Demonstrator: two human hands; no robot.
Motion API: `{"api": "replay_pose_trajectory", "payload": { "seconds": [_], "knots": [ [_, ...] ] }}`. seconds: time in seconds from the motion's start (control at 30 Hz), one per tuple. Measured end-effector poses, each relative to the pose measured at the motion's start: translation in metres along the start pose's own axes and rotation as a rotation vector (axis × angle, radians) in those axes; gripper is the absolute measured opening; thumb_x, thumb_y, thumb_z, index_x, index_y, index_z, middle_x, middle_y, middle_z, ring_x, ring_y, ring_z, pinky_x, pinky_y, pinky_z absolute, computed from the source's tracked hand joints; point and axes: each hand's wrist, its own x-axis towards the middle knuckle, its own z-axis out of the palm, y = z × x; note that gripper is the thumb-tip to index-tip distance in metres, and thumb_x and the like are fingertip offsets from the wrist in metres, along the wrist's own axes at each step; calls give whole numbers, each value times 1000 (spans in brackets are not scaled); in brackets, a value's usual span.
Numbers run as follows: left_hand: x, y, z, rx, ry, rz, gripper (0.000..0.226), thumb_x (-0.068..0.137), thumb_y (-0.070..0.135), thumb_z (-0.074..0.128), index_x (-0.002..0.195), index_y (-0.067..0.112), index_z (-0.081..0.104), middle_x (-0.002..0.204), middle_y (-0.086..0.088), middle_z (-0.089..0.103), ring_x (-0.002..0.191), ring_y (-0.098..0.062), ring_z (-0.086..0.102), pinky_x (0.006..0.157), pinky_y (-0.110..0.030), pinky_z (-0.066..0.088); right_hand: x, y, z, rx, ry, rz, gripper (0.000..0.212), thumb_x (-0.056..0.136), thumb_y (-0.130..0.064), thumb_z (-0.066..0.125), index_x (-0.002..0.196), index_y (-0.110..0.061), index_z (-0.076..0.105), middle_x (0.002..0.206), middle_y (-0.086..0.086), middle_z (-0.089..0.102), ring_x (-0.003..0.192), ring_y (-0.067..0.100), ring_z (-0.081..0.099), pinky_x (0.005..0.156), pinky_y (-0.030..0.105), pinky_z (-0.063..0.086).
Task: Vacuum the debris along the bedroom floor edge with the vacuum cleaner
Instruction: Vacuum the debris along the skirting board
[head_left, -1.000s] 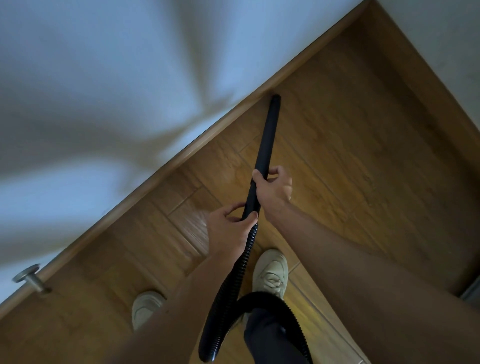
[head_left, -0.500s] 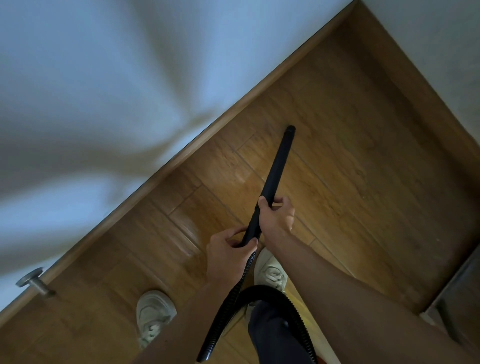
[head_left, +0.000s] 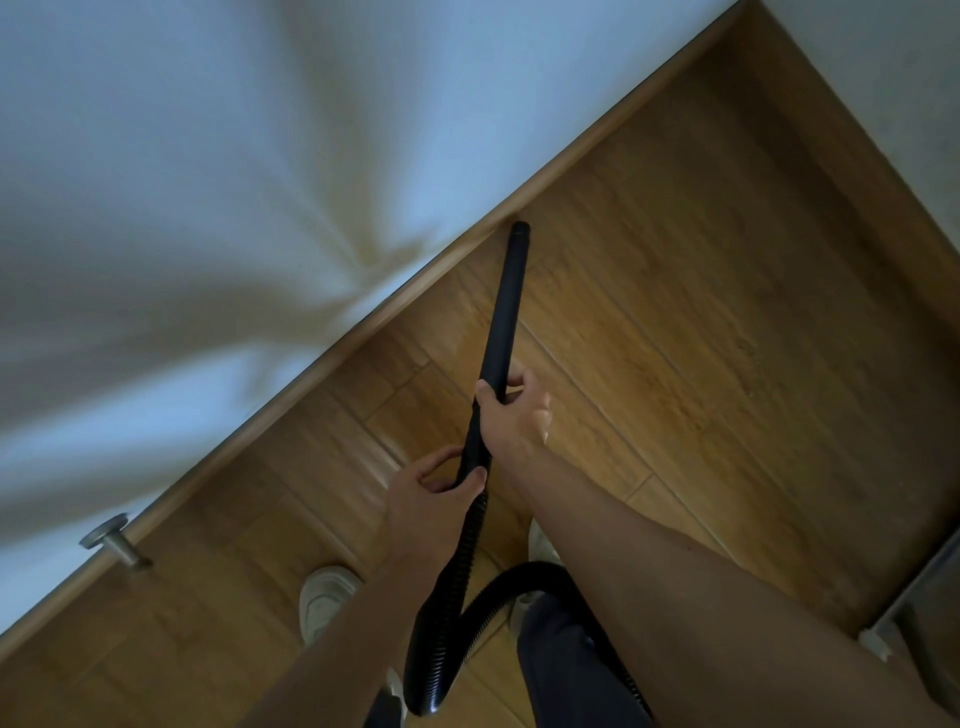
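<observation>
While two hands gripped it, the one black vacuum wand (head_left: 505, 312) slanted up through the centre of the frame. Its tip lay just beside the wooden baseboard (head_left: 332, 358), which ran diagonally from lower left to upper right under the pale wall (head_left: 208, 156). The right hand (head_left: 517, 415) held the wand higher up, fingers curled round it and thumb laid along its left side. The left hand (head_left: 431, 488), lower and to the left, wrapped its fingers and thumb round the joint where the wand met the single ribbed hose (head_left: 449, 597). That hose looped down toward the bottom centre. On the wood floor (head_left: 701, 338), two pale shoes showed: one (head_left: 324, 597) at lower left of centre, and the other (head_left: 540, 545) mostly hidden behind the right forearm. One metal door stop (head_left: 114, 540) stood out of the baseboard at lower left.
</observation>
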Motion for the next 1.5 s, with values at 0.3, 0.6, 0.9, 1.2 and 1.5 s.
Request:
{"api": "replay_pose_trajectory", "payload": {
  "seconds": [0.3, 0.6, 0.9, 1.2, 1.5],
  "knots": [
    [-24, -20, 29, 44, -18, 25, 24, 81, 14, 79, 100, 29, 74, 54, -4, 69, 47, -9, 59, 46, -18, 46, -3, 37, -42, 50, 40, 122, 19, 92, -29, 69, 99, -16, 57, 81, 1, 67, 66, 13, 65, 48, 24, 47],
    [-35, -39, 7, 82, -47, 10, 28, 81, 11, 79, 106, 21, 75, 63, -1, 74, 55, -13, 68, 53, -20, 54, -28, 58, -33, 126, 55, 165, 21, 90, -28, 71, 88, -19, 52, 83, 6, 67, 70, 19, 67, 54, 29, 53],
    [-42, -57, -64, 3, -14, -34, 27, 84, 10, 76, 107, 23, 73, 59, -11, 71, 45, -10, 61, 43, -18, 47, -72, 48, 34, 66, -44, 86, 24, 88, -31, 73, 96, -18, 55, 91, 2, 68, 74, 16, 68, 53, 24, 49],
    [-47, -83, -89, -135, 20, -52, 31, 82, 9, 79, 109, 23, 74, 72, -25, 72, 57, -24, 64, 53, -30, 54, -94, 58, 60, 43, -37, 18, 26, 86, -32, 74, 96, -19, 54, 93, 2, 68, 79, 18, 68, 61, 29, 56],
    [-68, -103, -109, 4, -16, -92, 34, 79, 15, 81, 112, 21, 73, 67, -7, 75, 67, -21, 72, 66, -34, 58, -130, 83, 55, 122, 8, 127, 24, 87, -30, 75, 96, -19, 55, 90, 1, 66, 77, 18, 67, 54, 24, 48]
  ]
}}
